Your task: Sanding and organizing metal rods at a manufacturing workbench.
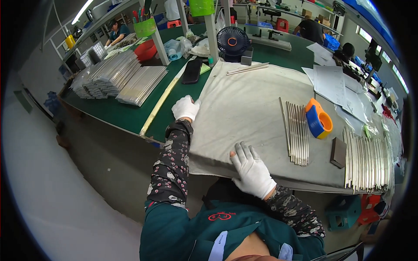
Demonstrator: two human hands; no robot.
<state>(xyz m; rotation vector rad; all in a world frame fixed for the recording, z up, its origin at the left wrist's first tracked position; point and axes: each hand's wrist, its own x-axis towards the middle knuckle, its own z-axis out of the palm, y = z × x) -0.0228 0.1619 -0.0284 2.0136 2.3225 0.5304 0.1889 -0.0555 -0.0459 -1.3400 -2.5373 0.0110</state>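
Note:
A grey cloth [244, 117] covers the table in front of me. My left hand [186, 108], in a white glove, is closed at the cloth's left edge, with its fingers bent and partly hidden. Flat on the cloth near the front edge lies my right hand [251, 170], also gloved, its fingers stretched out and greyed at the tips. To its right a row of thin metal rods [298, 132] lies side by side. An orange and blue tape dispenser [314, 121] stands next to them, and a dark block [338, 152] lies closer to the front.
A bigger row of metal rods [366, 161] lies at the right edge. Several loose rods [247, 68] lie at the back, near a dark fan [233, 42]. On the left are a phone [191, 71] and wrapped rod stacks [109, 74]. Papers [333, 85] lie at the back right.

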